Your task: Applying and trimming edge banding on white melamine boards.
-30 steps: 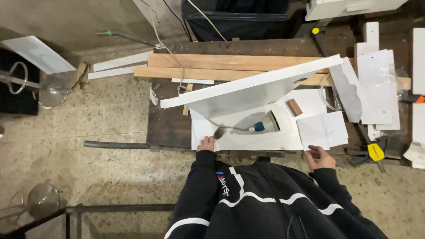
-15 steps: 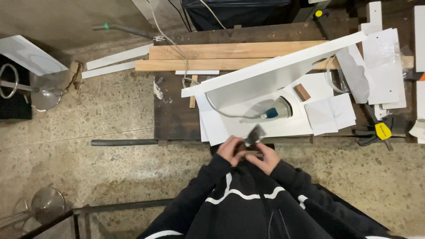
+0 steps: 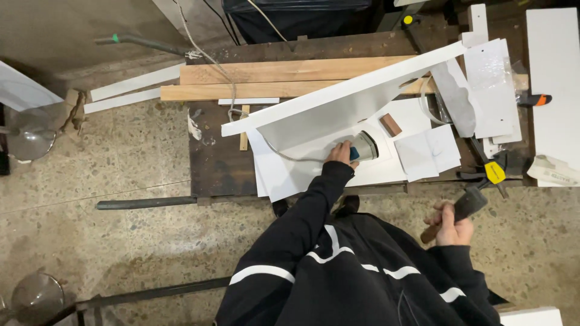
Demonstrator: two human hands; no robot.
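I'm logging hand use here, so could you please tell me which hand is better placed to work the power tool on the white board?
Left: the left hand already rests on the power tool; the right hand holds a hammer off the bench.

left hand (image 3: 339,153) reaching forward, fingers curled | right hand (image 3: 450,224) fisted near torso

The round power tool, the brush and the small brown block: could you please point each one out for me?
round power tool (image 3: 366,146), head view, on its pale round body beside the left hand.
brush (image 3: 468,204), head view, on its dark head above the right hand.
small brown block (image 3: 391,125), head view, on its top face.
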